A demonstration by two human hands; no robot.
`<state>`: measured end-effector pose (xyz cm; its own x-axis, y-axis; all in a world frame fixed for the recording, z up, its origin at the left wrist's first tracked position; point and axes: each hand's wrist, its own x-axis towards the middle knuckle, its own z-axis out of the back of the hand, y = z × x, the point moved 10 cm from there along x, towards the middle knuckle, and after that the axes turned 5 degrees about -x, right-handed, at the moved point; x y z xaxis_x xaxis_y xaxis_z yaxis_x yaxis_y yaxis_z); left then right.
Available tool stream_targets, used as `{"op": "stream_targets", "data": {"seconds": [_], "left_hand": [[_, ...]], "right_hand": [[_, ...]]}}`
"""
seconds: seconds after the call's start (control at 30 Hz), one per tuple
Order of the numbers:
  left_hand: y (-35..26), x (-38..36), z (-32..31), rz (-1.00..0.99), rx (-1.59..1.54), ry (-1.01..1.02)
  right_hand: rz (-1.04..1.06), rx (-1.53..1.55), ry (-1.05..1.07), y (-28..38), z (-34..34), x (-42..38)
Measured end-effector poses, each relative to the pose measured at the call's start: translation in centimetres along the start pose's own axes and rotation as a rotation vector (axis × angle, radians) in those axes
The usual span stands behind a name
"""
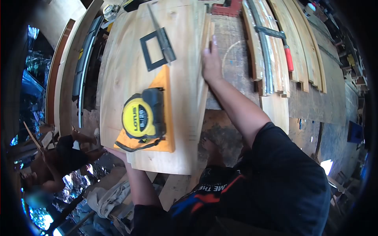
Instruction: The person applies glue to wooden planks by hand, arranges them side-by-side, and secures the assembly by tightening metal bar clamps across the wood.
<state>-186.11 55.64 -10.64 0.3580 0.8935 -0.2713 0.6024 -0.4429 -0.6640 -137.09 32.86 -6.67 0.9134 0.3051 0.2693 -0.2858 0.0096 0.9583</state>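
Observation:
A stack of pale wooden boards (183,98) lies lengthwise before me. My right hand (211,65) holds its right edge, palm on the side and fingers pointing forward. My left hand (115,152) is at the near left corner, its fingers hidden under the boards. On top rest a yellow and black tape measure (136,117), an orange triangular square (168,118) beneath it, a black rectangular frame (146,55), and a long, thin, tapered metal tool (159,33) lying across the frame.
To the right, several wooden strips (275,55) lie side by side with a red-handled clamp (288,57) across them. A red tool or case (226,8) sits at the far end. Long boards (69,74) stand at left. Another person (53,165) is at lower left.

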Motion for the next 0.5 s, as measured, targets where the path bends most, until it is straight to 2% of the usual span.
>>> {"op": "stream_targets", "data": {"seconds": [0.03, 0.07, 0.2, 0.3, 0.37, 0.43, 0.47, 0.5], "left_hand": [[0.1, 0.1, -0.2, -0.016, -0.014, -0.003], [0.1, 0.0, -0.2, -0.033, -0.028, -0.006], [0.6, -0.6, -0.3, -0.076, -0.07, -0.034], [0.5, -2.2, -0.5, -0.071, -0.05, -0.059], [0.5, -2.7, -0.7, -0.05, -0.009, -0.079], [-0.1, -2.9, -0.3, -0.037, 0.022, -0.097], [-0.6, -2.5, -0.3, -0.039, 0.026, -0.09], [-1.1, -1.9, 0.0, -0.04, 0.036, -0.085]], "right_hand": [[-0.035, -0.018, 0.006, 0.9, -0.4, -0.5], [-0.026, 0.148, 0.026, 1.7, -0.9, -0.5], [-0.093, 0.397, 0.11, 1.0, -2.8, -0.8], [-0.161, 0.352, 0.225, 0.9, -4.3, -1.3], [0.097, 0.013, 0.043, 2.0, -3.4, -1.2], [0.024, -0.047, 0.077, 2.3, -4.7, -1.7], [0.117, -0.042, 0.051, 0.6, -5.5, -1.5], [0.103, -0.06, 0.067, 1.4, -6.0, -1.3]]}}
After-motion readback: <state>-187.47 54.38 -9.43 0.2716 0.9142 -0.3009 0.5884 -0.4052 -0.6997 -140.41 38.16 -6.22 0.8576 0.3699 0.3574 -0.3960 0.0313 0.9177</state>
